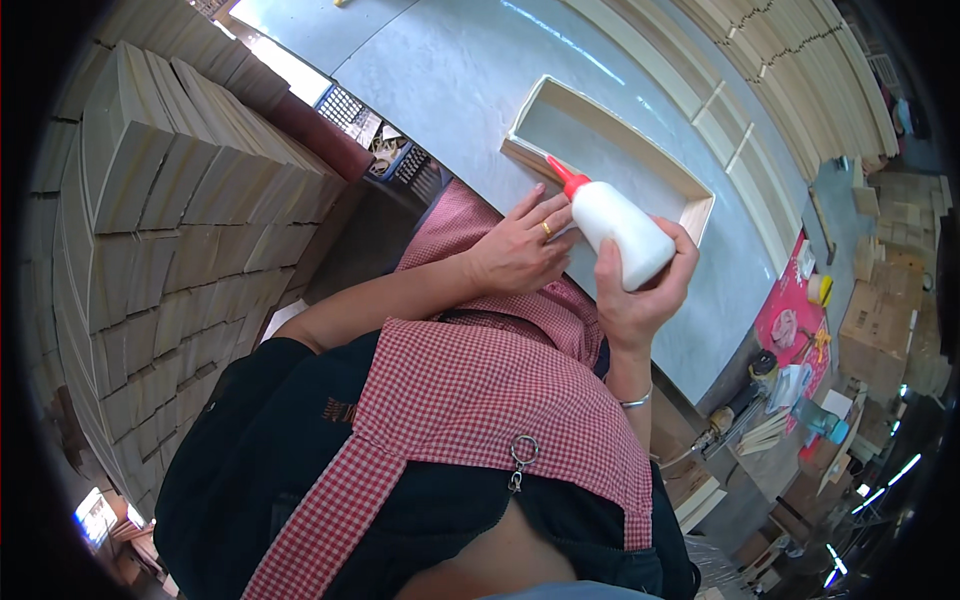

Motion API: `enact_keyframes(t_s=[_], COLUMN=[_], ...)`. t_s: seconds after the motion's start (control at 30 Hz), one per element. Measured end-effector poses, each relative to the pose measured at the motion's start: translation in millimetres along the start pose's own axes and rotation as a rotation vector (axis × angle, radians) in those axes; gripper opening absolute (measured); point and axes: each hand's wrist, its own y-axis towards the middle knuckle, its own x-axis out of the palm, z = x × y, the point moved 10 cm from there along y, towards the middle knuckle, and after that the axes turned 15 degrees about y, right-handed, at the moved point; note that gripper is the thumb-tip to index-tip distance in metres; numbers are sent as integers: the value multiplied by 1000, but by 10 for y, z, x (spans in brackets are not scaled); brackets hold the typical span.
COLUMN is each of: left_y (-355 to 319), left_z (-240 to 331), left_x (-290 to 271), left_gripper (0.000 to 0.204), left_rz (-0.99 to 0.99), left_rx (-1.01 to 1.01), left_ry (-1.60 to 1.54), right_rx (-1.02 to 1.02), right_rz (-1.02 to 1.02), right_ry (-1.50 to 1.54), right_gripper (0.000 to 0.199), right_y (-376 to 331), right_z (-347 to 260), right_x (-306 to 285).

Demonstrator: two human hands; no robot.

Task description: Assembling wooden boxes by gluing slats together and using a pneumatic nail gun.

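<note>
We grip white squeeze bottle (622,232) in right hand (643,300); red nozzle (567,177) near wooden frame (640,143) on worktop (430,85); left hand (520,247) loosely open.

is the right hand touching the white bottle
Touching: the head view shows the right hand gripping the white bottle near its base, thumb against its side.

White bottle (622,228) in right fingers (608,268), left fingers (545,212) beside, wooden frame (632,140)
</note>
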Motion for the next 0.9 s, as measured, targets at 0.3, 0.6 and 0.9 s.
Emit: enact_keyframes(t_s=[0.3, 0.6, 0.9], left_y=[58, 73, 105], left_z=[5, 8, 36], left_x=[-1, -55, -51], left_gripper=[34, 33, 31], left_rz=[-45, -38, -48], left_rx=[-25, -45, -39], left_ry=[-32, -40, -29], right_rx=[-56, 21, 67], right_rz=[159, 346, 457], right_ry=[-240, -349, -434], right_gripper=[52, 53, 48], right_y=[-232, -506, -630], right_z=[-39, -36, 8], right_x=[-745, -1369, -1769])
